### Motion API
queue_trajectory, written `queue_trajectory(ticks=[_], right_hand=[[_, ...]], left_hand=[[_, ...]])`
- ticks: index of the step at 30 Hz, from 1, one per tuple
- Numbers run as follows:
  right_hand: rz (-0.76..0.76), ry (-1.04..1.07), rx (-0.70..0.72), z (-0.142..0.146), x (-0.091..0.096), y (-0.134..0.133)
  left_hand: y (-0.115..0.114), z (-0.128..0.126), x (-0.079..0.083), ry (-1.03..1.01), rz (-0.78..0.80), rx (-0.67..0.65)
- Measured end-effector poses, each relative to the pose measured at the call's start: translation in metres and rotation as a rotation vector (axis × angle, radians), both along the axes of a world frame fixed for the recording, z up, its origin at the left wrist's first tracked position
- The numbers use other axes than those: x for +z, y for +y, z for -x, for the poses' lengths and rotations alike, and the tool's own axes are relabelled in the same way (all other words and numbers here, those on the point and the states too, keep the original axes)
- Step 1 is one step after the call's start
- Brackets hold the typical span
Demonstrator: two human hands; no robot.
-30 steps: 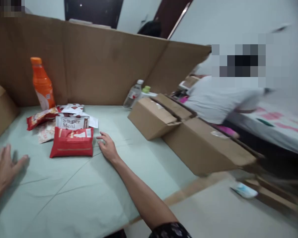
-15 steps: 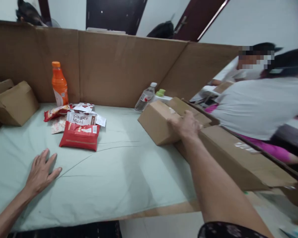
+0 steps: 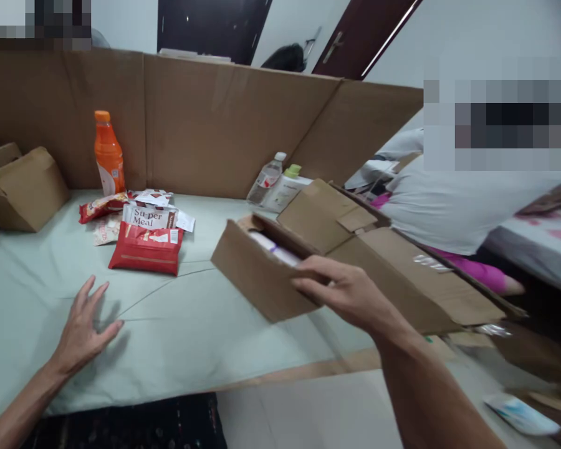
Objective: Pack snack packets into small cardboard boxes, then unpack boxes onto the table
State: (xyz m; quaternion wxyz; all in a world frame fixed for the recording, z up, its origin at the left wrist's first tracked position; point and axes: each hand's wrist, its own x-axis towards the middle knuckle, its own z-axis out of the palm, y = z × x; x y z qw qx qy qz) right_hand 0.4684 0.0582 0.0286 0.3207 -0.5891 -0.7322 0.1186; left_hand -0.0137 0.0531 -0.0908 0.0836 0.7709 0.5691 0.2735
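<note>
My right hand (image 3: 350,293) grips the near edge of an open brown cardboard box (image 3: 257,274), which sits tilted on the pale green tabletop (image 3: 191,324); something white shows inside it. Its flaps (image 3: 325,215) stand open behind. My left hand (image 3: 81,327) rests on the tabletop with fingers spread, holding nothing. A red packet (image 3: 146,249) lies a little beyond my left hand, with a "Super Meal" packet (image 3: 148,217) and other snack packets (image 3: 98,207) behind it. An orange bottle (image 3: 107,154) stands upright at the back left.
A tall cardboard wall (image 3: 224,118) runs along the table's back and right. A clear water bottle (image 3: 265,179) and a white green-capped container (image 3: 285,187) stand in the corner. A long cardboard box (image 3: 416,287) lies at the right; folded boxes (image 3: 23,190) at the left. Another person (image 3: 453,199) sits beyond.
My right hand has pulled the open box toward me and to the left, tilting it so its inside shows. My left hand stayed on the table, fingers now spread wider.
</note>
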Motion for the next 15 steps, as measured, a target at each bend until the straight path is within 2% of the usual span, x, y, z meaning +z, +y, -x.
queue_trajectory(ticks=[2, 4, 6, 8, 9, 11, 13, 15], right_hand=[[0.005, -0.004, 0.231, 0.024, 0.011, -0.031], [0.043, -0.005, 0.451, 0.045, 0.023, -0.051], [0.129, 0.006, 0.653, 0.06, 0.033, -0.061], [0.252, 0.051, 0.787, 0.068, 0.039, -0.066], [0.307, 0.085, 0.813, 0.069, 0.041, -0.067], [0.374, 0.145, 0.77, 0.069, 0.043, -0.068], [0.364, 0.129, 0.637, 0.067, 0.043, -0.066], [0.304, 0.002, 0.525, 0.067, 0.042, -0.062]], left_hand=[[-0.012, -0.02, 0.011, -0.091, 0.02, -0.151], [-0.019, -0.04, 0.023, -0.182, 0.091, -0.307], [-0.019, -0.054, 0.031, -0.287, 0.199, -0.445], [-0.013, -0.064, 0.034, -0.402, 0.324, -0.545], [-0.009, -0.067, 0.034, -0.453, 0.387, -0.584], [-0.002, -0.071, 0.033, -0.537, 0.481, -0.637], [0.004, -0.073, 0.032, -0.58, 0.512, -0.657], [0.006, -0.073, 0.031, -0.59, 0.489, -0.65]])
